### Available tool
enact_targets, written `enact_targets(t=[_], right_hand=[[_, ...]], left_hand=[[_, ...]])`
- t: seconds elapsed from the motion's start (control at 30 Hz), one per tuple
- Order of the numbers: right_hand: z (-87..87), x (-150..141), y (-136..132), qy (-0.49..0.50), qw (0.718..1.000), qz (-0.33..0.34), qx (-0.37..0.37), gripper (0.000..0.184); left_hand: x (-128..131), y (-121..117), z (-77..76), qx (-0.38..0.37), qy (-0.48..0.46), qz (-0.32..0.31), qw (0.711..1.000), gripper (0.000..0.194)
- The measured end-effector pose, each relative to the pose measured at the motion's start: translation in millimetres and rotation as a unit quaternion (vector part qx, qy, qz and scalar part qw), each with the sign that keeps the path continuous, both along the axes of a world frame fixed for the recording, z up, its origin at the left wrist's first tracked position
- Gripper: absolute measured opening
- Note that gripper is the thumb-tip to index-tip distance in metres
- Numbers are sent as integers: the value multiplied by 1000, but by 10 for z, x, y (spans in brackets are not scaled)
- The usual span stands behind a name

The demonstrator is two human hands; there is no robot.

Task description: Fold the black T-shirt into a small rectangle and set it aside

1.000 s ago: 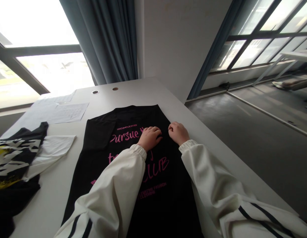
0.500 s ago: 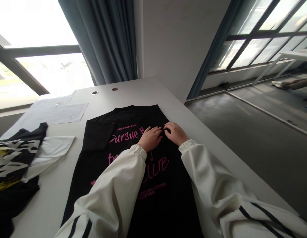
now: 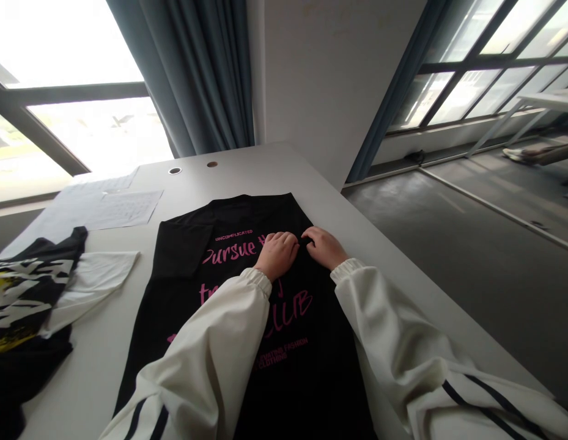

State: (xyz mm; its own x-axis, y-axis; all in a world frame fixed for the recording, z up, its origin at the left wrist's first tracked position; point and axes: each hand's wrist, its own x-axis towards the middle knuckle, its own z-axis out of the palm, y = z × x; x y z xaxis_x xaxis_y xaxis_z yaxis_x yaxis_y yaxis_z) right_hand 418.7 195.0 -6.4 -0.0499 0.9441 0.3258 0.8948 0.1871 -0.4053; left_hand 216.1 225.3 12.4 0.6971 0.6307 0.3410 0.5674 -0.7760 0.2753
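Note:
A black T-shirt with pink lettering lies spread on the white table, its collar end away from me. Its left sleeve is folded inward over the body. My left hand rests on the upper right of the shirt with the fingers curled, pinching the black fabric. Close beside it, my right hand has its thumb and fingers closed on the cloth near the right sleeve. A small ridge of fabric stands between the two hands. My left forearm covers part of the lettering.
Another black garment with white and yellow print and a white sleeve lies at the left. Papers are behind it. The white table meets a pillar at the back; its right edge drops to grey floor.
My left hand's fingers, stretched flatter before, have curled in on the fabric. My right hand has shifted very slightly left, its fingers closing on the cloth.

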Motion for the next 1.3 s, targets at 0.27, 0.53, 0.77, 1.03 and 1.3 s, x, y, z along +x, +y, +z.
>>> enact_targets(t=[0.27,0.53,0.77,1.03,1.3], right_hand=[[-24,38,10,-6,1000,-5,-1,41],[-30,38,8,-4,999,-37,9,40],[-10,30,14,12,999,-43,7,40],[106,-33,-52,-12,998,-67,-5,31],[364,-305,774,-80,997,-17,-2,50]], left_hand=[[-11,2,12,-45,21,-23,998,17],[-2,-1,-119,-30,89,-53,994,58],[26,-32,-149,-40,77,35,996,55],[22,27,-145,-76,49,239,967,63],[51,-4,-80,-97,113,242,959,80]])
